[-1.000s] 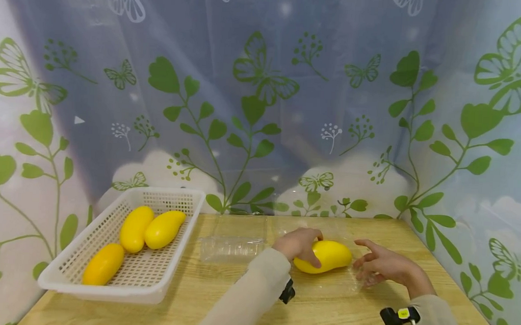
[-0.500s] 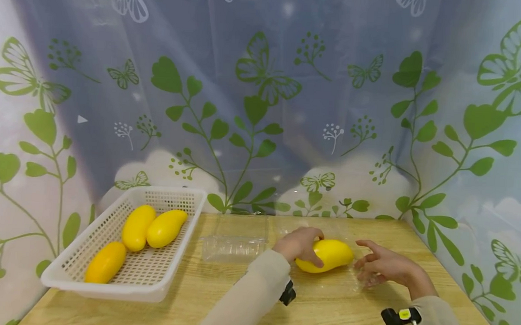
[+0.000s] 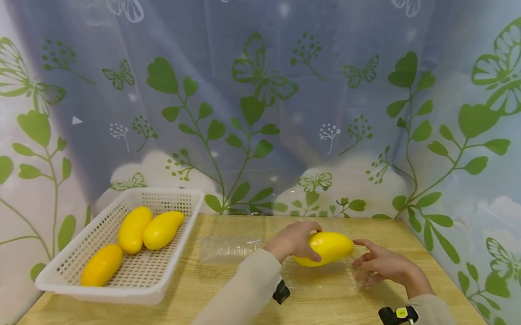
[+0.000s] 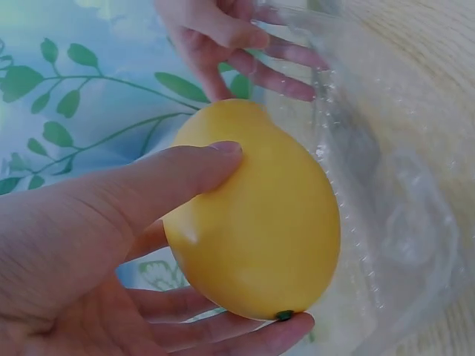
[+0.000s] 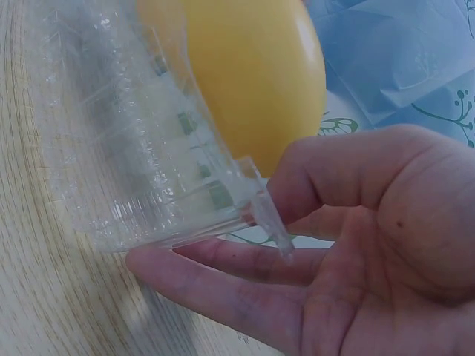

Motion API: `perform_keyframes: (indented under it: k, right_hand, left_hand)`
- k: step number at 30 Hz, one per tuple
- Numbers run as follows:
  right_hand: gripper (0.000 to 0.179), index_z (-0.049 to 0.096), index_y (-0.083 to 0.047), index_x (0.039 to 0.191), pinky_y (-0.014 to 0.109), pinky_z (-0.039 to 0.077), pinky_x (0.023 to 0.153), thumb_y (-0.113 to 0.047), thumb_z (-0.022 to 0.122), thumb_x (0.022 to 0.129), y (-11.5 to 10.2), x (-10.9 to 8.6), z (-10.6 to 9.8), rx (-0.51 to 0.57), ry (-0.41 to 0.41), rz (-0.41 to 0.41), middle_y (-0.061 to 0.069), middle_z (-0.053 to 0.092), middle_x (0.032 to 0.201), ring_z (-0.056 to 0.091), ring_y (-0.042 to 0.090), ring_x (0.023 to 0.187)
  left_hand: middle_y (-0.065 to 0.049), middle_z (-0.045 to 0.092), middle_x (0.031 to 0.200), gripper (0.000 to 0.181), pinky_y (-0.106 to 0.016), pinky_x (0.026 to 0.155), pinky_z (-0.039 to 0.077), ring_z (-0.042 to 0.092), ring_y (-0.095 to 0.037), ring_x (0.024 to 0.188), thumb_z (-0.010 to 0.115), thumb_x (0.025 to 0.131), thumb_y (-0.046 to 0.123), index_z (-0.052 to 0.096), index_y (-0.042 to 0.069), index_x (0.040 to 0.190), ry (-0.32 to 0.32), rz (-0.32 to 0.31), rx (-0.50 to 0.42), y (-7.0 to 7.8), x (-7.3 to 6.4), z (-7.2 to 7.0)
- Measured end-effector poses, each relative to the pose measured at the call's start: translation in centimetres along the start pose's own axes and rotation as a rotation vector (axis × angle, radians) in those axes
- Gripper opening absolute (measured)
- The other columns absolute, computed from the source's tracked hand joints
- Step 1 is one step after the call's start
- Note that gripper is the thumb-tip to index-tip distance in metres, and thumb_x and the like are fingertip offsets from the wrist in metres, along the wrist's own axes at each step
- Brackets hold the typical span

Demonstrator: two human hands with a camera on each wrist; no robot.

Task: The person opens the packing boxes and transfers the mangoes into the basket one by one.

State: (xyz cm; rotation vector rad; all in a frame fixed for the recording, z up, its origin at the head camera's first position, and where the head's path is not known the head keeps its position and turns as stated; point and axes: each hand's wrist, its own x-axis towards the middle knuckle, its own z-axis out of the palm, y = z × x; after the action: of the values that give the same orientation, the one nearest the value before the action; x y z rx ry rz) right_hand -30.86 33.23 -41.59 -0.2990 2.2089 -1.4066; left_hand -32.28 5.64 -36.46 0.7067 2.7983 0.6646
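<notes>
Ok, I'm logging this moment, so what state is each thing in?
left hand: grips the mango
mango: held above the clear tray
right hand: pinches the clear tray's rim
clear tray: open, tilted by its rim
basket: upright, holds three mangoes
second clear container: lies on the table

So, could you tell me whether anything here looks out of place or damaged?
Nothing stands out. The left hand holds a smooth yellow mango over a clear plastic box, whose edge the right hand pinches. Three more mangoes lie in the white basket, and a second clear box sits on the table.
</notes>
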Motion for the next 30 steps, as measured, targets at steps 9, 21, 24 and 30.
perform_keyframes:
  k: [9, 21, 24, 30]
  right_hand:
    - [0.09, -0.005, 0.003, 0.161, 0.04, 0.064, 0.074, -0.001, 0.057, 0.096, 0.0, 0.1, -0.1, 0.005, -0.012, -0.004, 0.044, 0.046, 0.139, 0.072, 0.031, 0.093]
    - [0.091, -0.004, 0.004, 0.161, 0.04, 0.064, 0.076, -0.002, 0.059, 0.096, 0.2, -0.1, 0.0, 0.013, -0.013, -0.002, 0.044, 0.046, 0.139, 0.072, 0.028, 0.091]
    - [0.091, -0.004, 0.004, 0.161, 0.04, 0.064, 0.076, -0.002, 0.059, 0.096, 0.2, -0.1, 0.0, 0.012, -0.008, -0.006, 0.044, 0.046, 0.139, 0.072, 0.028, 0.091]
    - [0.091, -0.004, 0.004, 0.161, 0.04, 0.064, 0.076, -0.003, 0.06, 0.096, 0.2, 0.1, 0.1, 0.01, -0.008, -0.008, 0.043, 0.047, 0.139, 0.072, 0.026, 0.088]
  left_hand:
    - [0.0, 0.059, 0.148, 0.067, -0.04, 0.105, 0.053, 0.06, -0.022, 0.128, 0.088, 0.083, 0.028, 0.059, 0.02, 0.143, 0.014, 0.018, 0.005, -0.7, -0.7, -1.4]
    - [-0.002, 0.061, 0.145, 0.067, -0.04, 0.106, 0.052, 0.06, -0.023, 0.128, 0.089, 0.082, 0.026, 0.059, 0.016, 0.141, 0.041, 0.061, 0.025, -1.4, -2.0, -1.8]
    - [-0.001, 0.062, 0.143, 0.065, -0.039, 0.104, 0.053, 0.061, -0.022, 0.125, 0.088, 0.083, 0.025, 0.06, 0.016, 0.14, 0.051, 0.07, 0.015, -1.6, -2.3, -1.8]
    - [-0.003, 0.063, 0.143, 0.066, -0.041, 0.104, 0.053, 0.062, -0.024, 0.124, 0.088, 0.083, 0.023, 0.059, 0.014, 0.141, 0.06, 0.074, -0.005, -1.7, -3.0, -2.2]
